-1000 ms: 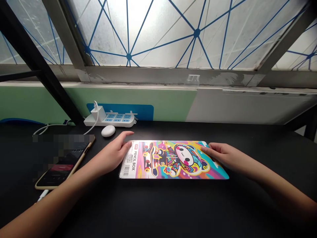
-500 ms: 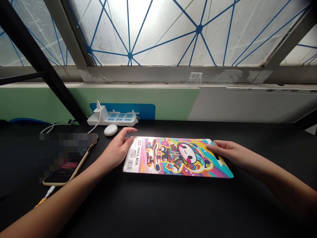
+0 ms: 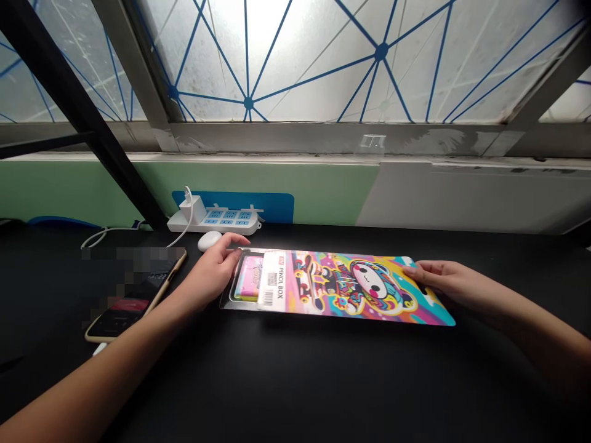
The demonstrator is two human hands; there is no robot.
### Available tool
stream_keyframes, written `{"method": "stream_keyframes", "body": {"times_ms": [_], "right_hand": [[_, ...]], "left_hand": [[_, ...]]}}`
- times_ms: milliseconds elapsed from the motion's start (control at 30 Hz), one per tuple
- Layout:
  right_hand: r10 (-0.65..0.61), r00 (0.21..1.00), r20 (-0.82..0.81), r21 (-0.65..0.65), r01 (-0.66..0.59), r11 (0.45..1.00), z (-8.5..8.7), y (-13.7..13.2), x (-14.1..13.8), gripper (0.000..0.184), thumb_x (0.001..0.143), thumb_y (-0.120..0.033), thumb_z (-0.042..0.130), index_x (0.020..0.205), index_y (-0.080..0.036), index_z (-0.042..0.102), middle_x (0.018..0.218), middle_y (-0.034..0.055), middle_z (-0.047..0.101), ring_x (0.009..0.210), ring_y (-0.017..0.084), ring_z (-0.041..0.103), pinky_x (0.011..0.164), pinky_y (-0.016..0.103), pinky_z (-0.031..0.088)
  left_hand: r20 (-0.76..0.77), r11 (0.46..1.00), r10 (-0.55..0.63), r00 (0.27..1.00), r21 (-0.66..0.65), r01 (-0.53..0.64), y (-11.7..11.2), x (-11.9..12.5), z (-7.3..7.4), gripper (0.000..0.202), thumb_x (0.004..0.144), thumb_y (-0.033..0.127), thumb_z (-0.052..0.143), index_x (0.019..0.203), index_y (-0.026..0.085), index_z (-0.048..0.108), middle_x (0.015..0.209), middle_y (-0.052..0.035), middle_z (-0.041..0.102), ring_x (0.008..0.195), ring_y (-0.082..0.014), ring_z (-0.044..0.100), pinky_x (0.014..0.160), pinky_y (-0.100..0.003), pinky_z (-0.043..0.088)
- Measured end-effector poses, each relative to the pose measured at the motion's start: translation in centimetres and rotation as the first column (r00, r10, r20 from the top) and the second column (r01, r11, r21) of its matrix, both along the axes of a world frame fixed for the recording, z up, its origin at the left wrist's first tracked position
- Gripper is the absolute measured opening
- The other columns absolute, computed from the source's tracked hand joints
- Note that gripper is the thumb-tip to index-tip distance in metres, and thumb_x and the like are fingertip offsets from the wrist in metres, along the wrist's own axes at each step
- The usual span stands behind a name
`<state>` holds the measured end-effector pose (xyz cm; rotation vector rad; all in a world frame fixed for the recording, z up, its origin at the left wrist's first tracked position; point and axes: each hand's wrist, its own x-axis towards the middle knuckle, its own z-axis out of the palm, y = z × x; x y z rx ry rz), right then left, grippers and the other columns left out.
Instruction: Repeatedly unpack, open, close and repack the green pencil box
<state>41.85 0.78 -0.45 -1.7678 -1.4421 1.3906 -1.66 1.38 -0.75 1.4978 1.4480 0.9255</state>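
Observation:
A colourful printed card (image 3: pixel 351 284) with a cartoon figure and the label "PENCIL BOX" is held level above the desk. My right hand (image 3: pixel 438 280) pinches its right end, thumb on top. At the left end a clear plastic tray (image 3: pixel 226 303) sticks out from the card. Inside that tray shows part of a pink pencil box (image 3: pixel 250 277). My left hand (image 3: pixel 220 267) grips the tray's left edge, thumb on top and index finger stretched along the far side. The rest of the pencil box is hidden by the card.
On the black desk (image 3: pixel 295 381) a phone (image 3: pixel 133 301) lies to the left, partly blurred, with a cable at its near end. Behind my left hand are a white rounded case (image 3: pixel 209 240) and a power strip (image 3: pixel 217 220) with a charger. A black metal bar (image 3: pixel 87 123) slants down at the left.
The card has slid to the right with my right hand, and the left end of the plastic tray with the pink pencil box now shows. My left hand has shifted slightly left.

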Motion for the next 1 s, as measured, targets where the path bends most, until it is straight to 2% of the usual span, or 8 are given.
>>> {"method": "stream_keyframes", "body": {"times_ms": [133, 233, 300, 400, 533, 600, 800, 1000], "right_hand": [[0.023, 0.975, 0.221, 0.059, -0.037, 0.998, -0.2, 0.6, 2.2, 0.048, 0.082, -0.068, 0.07, 0.069, -0.023, 0.062, 0.067, 0.0074, 0.066, 0.056, 0.017, 0.053, 0.05, 0.032, 0.036], [-0.155, 0.844, 0.514, 0.319, -0.02, 0.947, -0.9, 0.8, 1.9, 0.052, 0.082, -0.07, 0.067, 0.094, -0.019, 0.065, 0.087, 0.0166, 0.068, 0.077, 0.031, 0.063, 0.064, 0.042, 0.048], [-0.27, 0.741, 0.615, 0.512, -0.115, 0.851, -1.4, 0.3, 0.3, 0.068, 0.086, -0.069, 0.059, 0.124, -0.013, 0.059, 0.112, 0.0252, 0.065, 0.104, 0.044, 0.062, 0.086, 0.053, 0.051], [-0.241, 0.699, 0.673, 0.639, -0.387, 0.665, -1.6, -1.8, -3.7, 0.065, 0.096, -0.061, 0.046, 0.146, -0.019, 0.046, 0.137, 0.0227, 0.058, 0.127, 0.046, 0.054, 0.104, 0.061, 0.043], [-0.041, 0.603, 0.797, 0.568, -0.724, 0.39, -1.8, -5.0, -9.0, 0.065, 0.1, -0.05, 0.05, 0.16, -0.035, 0.029, 0.156, 0.0102, 0.052, 0.141, 0.037, 0.048, 0.112, 0.058, 0.04], [-0.016, 0.529, 0.849, 0.504, -0.799, 0.327, -2.3, -5.6, -10.4, 0.07, 0.1, -0.047, 0.052, 0.163, -0.032, 0.025, 0.16, 0.0089, 0.047, 0.145, 0.037, 0.044, 0.113, 0.059, 0.04], [-0.049, 0.506, 0.861, 0.494, -0.811, 0.313, -3.6, -4.2, -10.0, 0.074, 0.098, -0.011, 0.041, 0.165, -0.032, 0.018, 0.161, 0.006, 0.045, 0.146, 0.031, 0.045, 0.11, 0.055, 0.048], [0.047, 0.481, 0.876, 0.443, -0.837, 0.32, -2.7, -3.5, -8.5, 0.092, 0.088, 0.001, 0.035, 0.165, -0.04, 0.008, 0.164, 0.0009, 0.039, 0.145, 0.028, 0.046, 0.11, 0.052, 0.05]], "left_hand": [[-0.203, 0.999, -0.046, 0.978, 0.011, 0.049, 0.9, -1.4, -0.2, 0.033, 0.097, 0.044, 0.048, 0.119, 0.022, 0.06, 0.072, 0.0015, 0.057, 0.064, -0.0186, 0.058, 0.056, -0.027, 0.046], [-0.464, 0.983, -0.057, 0.884, 0.128, 0.131, 0.8, -1.5, -0.2, 0.043, 0.099, 0.046, 0.044, 0.128, 0.02, 0.063, 0.115, -0.0102, 0.064, 0.104, -0.0276, 0.065, 0.088, -0.041, 0.055], [-0.616, 0.946, 0.02, 0.787, 0.268, 0.185, 0.0, -1.0, 0.3, 0.047, 0.101, 0.044, 0.043, 0.135, 0.018, 0.062, 0.146, -0.0163, 0.048, 0.133, -0.0338, 0.051, 0.111, -0.051, 0.044], [-0.732, 0.851, 0.063, 0.678, 0.394, 0.347, -1.9, 0.6, 1.1, 0.049, 0.103, 0.041, 0.042, 0.14, 0.013, 0.06, 0.156, -0.0192, 0.044, 0.146, -0.0363, 0.038, 0.122, -0.055, 0.031], [-0.797, 0.763, -0.198, 0.571, 0.24, 0.6, -4.4, 2.9, 0.9, 0.065, 0.104, 0.048, 0.048, 0.16, 0.019, 0.032, 0.162, -0.0183, 0.041, 0.152, -0.0332, 0.036, 0.121, -0.053, 0.037], [-0.832, 0.749, -0.18, 0.525, 0.231, 0.621, -4.9, 3.7, 0.1, 0.085, 0.096, 0.059, 0.06, 0.164, 0.024, 0.023, 0.167, -0.0202, 0.031, 0.154, -0.0404, 0.028, 0.119, -0.06, 0.035], [-0.869, 0.756, -0.084, 0.487, 0.263, 0.599, -4.0, 3.7, -1.7, 0.081, 0.1, 0.039, 0.056, 0.165, 0.02, 0.013, 0.167, -0.0225, 0.028, 0.154, -0.0382, 0.027, 0.119, -0.057, 0.037], [-0.938, 0.756, -0.047, 0.345, 0.192, 0.626, -3.5, 3.4, -1.9, 0.066, 0.094, 0.001, 0.03, 0.159, 0.004, 0.029, 0.164, -0.0239, 0.031, 0.153, -0.0342, 0.031, 0.12, -0.052, 0.039]]}}
